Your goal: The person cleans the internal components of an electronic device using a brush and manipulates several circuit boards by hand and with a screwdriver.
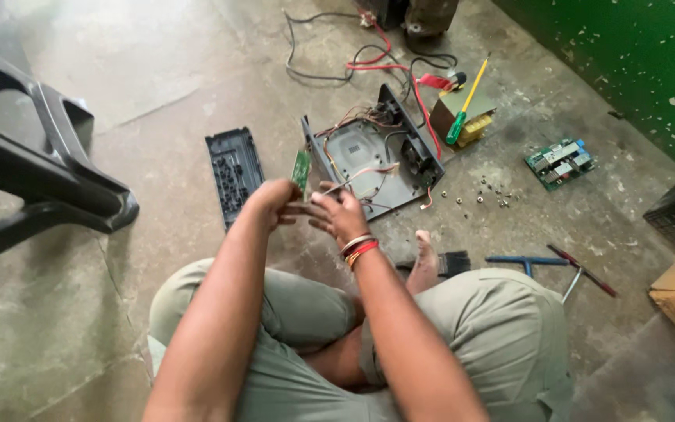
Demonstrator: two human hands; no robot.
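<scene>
While the person sits cross-legged on the bare concrete floor point(158, 94), a black plastic chair point(48, 164) stands at far left and a black ribbed plastic cover panel point(233, 173) lies just right of it. Above the knees, the left hand point(272, 203) is closed in a pinch around a small green circuit board point(301, 169), held upright. Touching it, the right hand point(341, 215) is half-curled, fingers on thin wires point(361, 173) running back to the open grey metal casing point(373, 160). Good handling here means gripping the board by its edges and keeping the wires slack. Further right lie a green-handled screwdriver point(462, 109), loose nuts point(482, 195) and a second green circuit board point(560, 162).
</scene>
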